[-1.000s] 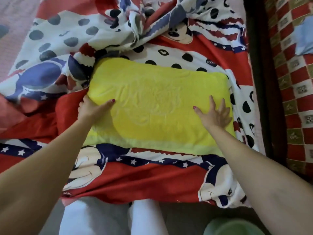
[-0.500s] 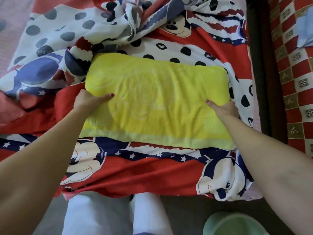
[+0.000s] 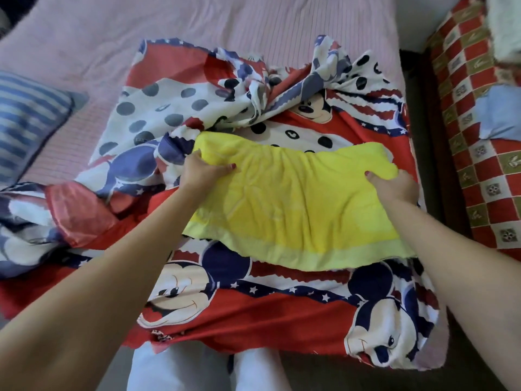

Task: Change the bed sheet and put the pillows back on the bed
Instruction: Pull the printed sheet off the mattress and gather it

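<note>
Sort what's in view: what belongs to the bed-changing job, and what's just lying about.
Job:
- yellow pillow, gripped by left hand and right hand
- cartoon sheet
- striped pillow
- pink mattress

Lying about:
- checked cloth
- blue cloth

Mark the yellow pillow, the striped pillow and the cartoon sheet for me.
yellow pillow (image 3: 298, 204), head view, middle of its top face
striped pillow (image 3: 31, 122), head view, its striped face
cartoon sheet (image 3: 253, 320), head view, red part near the bed edge
</note>
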